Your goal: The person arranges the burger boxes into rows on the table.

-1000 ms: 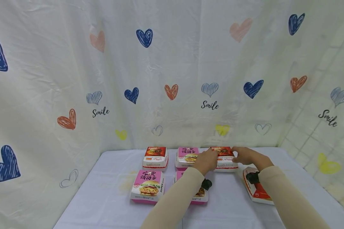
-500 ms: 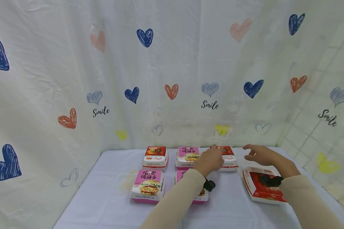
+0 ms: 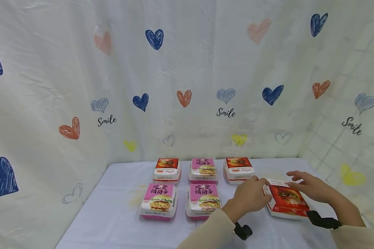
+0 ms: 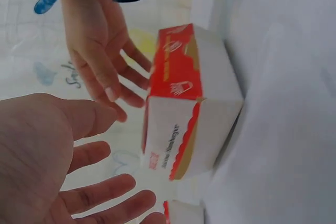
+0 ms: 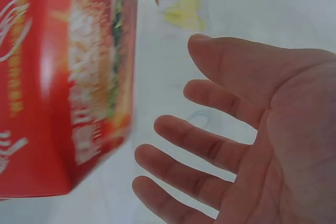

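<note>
A red and white burger box (image 3: 288,201) with a burger picture lies at the table's right, slightly turned. My left hand (image 3: 250,195) is at its left side, fingers spread; in the left wrist view the left hand (image 4: 37,156) appears apart from the box (image 4: 176,72). Over the box's far right side is my right hand (image 3: 311,186), fingers loosely extended. In the right wrist view a gap shows between the right hand (image 5: 273,114) and the red box (image 5: 58,87). Neither hand holds anything.
Behind are a red burger box (image 3: 238,170), a pink one (image 3: 203,171) and another red one (image 3: 167,171). Two pink boxes stand nearer, one at left (image 3: 159,201), one at centre (image 3: 203,201). A white curtain (image 3: 187,69) with hearts borders the white table (image 3: 112,207).
Both hands have left the red box at the back right. The right hand moved right and nearer first; then the left hand moved right to the front right box. The boxes stay in place.
</note>
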Demonstrator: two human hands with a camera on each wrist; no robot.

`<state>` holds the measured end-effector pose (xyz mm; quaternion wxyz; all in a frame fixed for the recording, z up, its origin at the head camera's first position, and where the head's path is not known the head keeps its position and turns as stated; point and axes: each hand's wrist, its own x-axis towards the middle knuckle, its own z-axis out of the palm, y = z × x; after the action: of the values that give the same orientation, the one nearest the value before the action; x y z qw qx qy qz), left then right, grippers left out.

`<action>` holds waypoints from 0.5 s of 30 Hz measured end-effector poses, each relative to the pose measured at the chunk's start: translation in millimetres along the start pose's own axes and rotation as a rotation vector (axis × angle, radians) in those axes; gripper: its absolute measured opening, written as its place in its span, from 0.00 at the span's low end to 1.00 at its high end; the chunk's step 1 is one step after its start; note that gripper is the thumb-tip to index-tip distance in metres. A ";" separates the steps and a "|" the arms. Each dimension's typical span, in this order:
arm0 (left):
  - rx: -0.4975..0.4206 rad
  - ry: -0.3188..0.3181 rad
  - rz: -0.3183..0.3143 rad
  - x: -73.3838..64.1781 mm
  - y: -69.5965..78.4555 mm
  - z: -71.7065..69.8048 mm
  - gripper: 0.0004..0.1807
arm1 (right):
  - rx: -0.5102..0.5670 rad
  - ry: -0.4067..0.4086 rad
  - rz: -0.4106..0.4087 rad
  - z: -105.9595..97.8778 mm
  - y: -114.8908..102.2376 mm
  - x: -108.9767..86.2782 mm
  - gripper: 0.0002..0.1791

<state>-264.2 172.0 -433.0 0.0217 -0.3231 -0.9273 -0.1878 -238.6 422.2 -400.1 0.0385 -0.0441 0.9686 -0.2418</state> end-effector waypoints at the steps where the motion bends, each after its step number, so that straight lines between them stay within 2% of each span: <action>1: -0.010 -0.015 -0.009 -2.0 2.2 4.6 0.23 | 0.008 -0.003 0.010 2.9 3.8 -0.8 0.35; 4: -0.039 -0.051 -0.037 -6.4 5.8 17.5 0.27 | 0.038 -0.019 0.032 8.6 12.0 -2.2 0.36; 8: -0.063 -0.062 -0.029 -9.4 7.5 29.7 0.29 | 0.079 -0.040 0.035 13.7 16.8 -2.9 0.35; 11: -0.045 -0.063 -0.013 -11.2 8.0 33.5 0.29 | 0.086 -0.044 0.034 17.4 16.9 -1.2 0.34; 15: -0.016 -0.053 -0.002 -16.4 8.3 31.8 0.30 | 0.085 -0.045 0.043 21.2 13.5 1.8 0.33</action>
<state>-243.6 179.8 -462.4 -0.0059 -0.3271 -0.9264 -0.1864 -239.2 424.1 -425.2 0.0675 -0.0272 0.9571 -0.2806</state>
